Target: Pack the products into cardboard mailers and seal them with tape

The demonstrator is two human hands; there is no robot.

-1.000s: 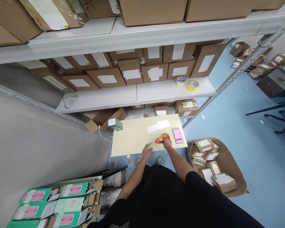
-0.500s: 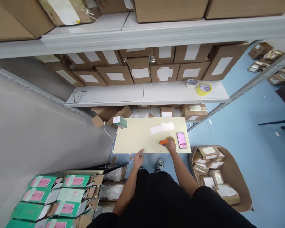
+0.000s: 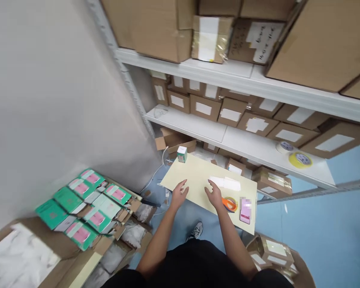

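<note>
My left hand (image 3: pixel 180 193) hovers over the front edge of the pale yellow tabletop (image 3: pixel 195 170), fingers apart and holding nothing. Also bare and spread, my right hand (image 3: pixel 214 195) is over the table's middle, its fingertips near white label strips (image 3: pixel 226 183). Just right of that wrist lies an orange tape dispenser (image 3: pixel 229 204) with a yellow roll. A phone with a pink screen (image 3: pixel 245 210) rests beside it, near the table's right end. At the far left corner stands a small green and white box (image 3: pixel 182 154).
Behind the table, a shelf (image 3: pixel 198 124) holds labelled cartons, plus a white tape roll (image 3: pixel 284 147) and a yellow one (image 3: pixel 300 160). Green boxes (image 3: pixel 97 218) are stacked at lower left beside a carton of white packing material (image 3: pixel 18 256). At lower right, a large carton (image 3: pixel 303 268) contains small parcels.
My right hand has let go of the tape dispenser and moved left. My left hand has risen to the table edge with fingers spread. The view has swung left.
</note>
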